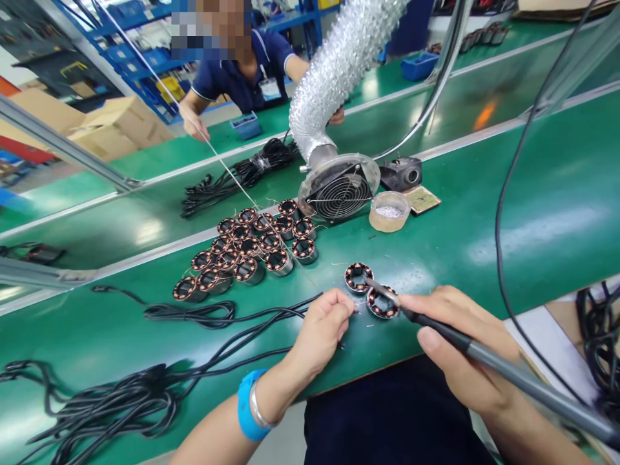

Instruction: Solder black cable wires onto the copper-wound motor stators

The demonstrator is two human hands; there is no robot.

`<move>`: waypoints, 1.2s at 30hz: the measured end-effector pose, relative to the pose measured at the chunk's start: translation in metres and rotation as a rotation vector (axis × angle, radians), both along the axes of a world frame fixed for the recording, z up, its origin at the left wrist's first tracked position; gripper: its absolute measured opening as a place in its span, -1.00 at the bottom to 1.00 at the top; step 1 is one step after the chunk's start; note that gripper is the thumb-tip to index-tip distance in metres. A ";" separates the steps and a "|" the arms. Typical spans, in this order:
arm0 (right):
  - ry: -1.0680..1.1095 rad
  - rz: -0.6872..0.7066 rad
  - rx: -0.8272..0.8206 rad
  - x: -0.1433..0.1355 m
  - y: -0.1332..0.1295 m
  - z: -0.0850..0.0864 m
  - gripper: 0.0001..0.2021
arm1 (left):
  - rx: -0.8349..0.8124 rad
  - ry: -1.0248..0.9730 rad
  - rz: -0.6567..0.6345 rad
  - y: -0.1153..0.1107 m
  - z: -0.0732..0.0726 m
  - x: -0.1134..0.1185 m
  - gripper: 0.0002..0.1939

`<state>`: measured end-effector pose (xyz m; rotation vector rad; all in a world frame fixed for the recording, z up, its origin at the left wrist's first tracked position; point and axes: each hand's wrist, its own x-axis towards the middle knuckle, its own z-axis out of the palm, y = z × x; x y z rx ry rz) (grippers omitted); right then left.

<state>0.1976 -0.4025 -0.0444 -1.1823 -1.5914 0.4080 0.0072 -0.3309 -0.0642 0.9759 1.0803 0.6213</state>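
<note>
My left hand (323,329) is closed in a pinch at the end of a black cable (256,321), with thin wire at the fingertips. Exactly how the cable lies in the fingers is partly hidden. In my right hand (462,336) is a soldering iron (453,332), held like a pen and pointing left. Its tip reaches over two ring-shaped motor stators with copper windings. The nearer stator (376,305) sits just right of my left fingertips, partly behind the iron. Touching or close behind it is the other stator (357,279).
Several more stators (248,270) stand grouped at left. A fume fan (341,194) with a foil duct (334,71) stands behind, beside a round tub (389,212), a sponge tray (422,200) and an iron holder (403,173). Coiled cables (116,403) lie front left. A person (247,74) works opposite, holding a thin rod.
</note>
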 end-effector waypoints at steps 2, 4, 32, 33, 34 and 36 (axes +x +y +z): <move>0.015 -0.056 -0.032 0.000 0.002 -0.001 -0.72 | 0.006 -0.001 0.015 0.003 0.000 0.001 -0.78; 0.016 -0.114 -0.058 -0.001 0.006 -0.003 -0.78 | 0.003 -0.006 0.028 0.006 0.000 0.003 -0.78; -0.029 -0.046 0.036 -0.012 0.020 0.004 -0.84 | 0.027 -0.051 0.011 0.011 -0.008 0.005 -0.78; -0.034 -0.046 0.044 -0.013 0.021 0.005 -0.84 | 0.030 -0.053 0.008 0.011 -0.009 0.005 -0.78; -0.044 -0.046 0.053 -0.014 0.021 0.006 -0.84 | 0.033 -0.052 0.005 0.011 -0.009 0.006 -0.77; -0.076 -0.035 0.077 -0.016 0.022 0.008 -0.82 | 0.038 -0.048 0.002 0.011 -0.009 0.006 -0.77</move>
